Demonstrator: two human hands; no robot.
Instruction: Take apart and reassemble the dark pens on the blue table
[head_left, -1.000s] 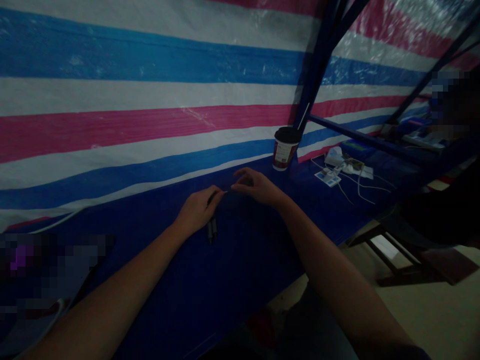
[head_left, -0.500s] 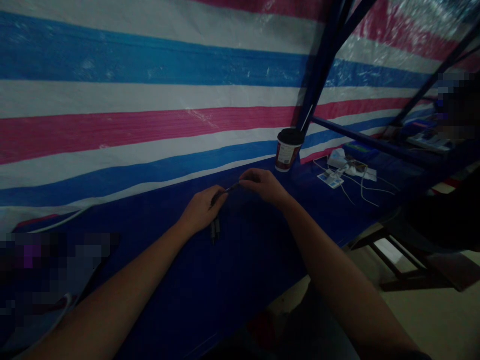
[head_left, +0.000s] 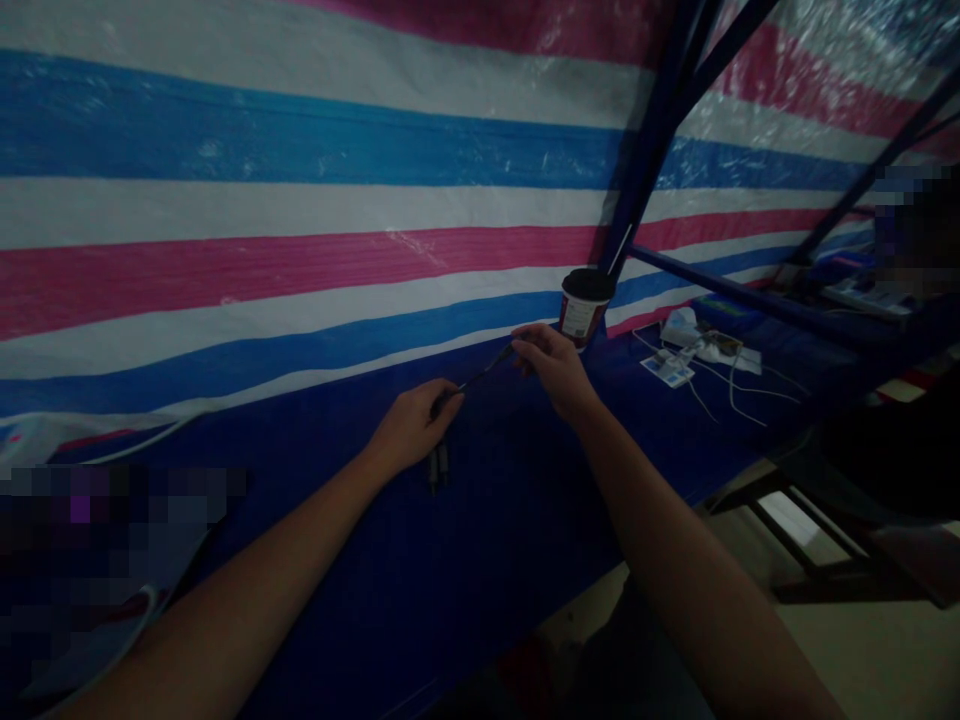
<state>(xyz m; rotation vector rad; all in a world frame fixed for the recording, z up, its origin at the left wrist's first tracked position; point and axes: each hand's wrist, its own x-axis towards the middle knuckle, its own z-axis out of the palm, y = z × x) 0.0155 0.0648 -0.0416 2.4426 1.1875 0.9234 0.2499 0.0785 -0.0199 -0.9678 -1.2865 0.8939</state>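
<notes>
My left hand (head_left: 411, 430) rests on the dark blue table (head_left: 487, 530) with its fingers curled round a bundle of dark pens (head_left: 439, 466) whose ends poke out below the palm. My right hand (head_left: 553, 368) is raised a little to the right, pinching the far end of a thin dark rod (head_left: 486, 371). The rod runs down-left to my left fingertips. The dim light hides the rod's details.
A paper cup with a dark lid (head_left: 584, 305) stands just behind my right hand. White cables and small devices (head_left: 694, 352) lie further right on the table. A striped tarp (head_left: 300, 220) forms the back wall. Dark blue frame bars (head_left: 652, 130) rise at right, beside a wooden bench (head_left: 825, 540).
My right hand has moved up and to the right, away from my left hand, drawing the thin rod out between them. The left hand has stayed put.
</notes>
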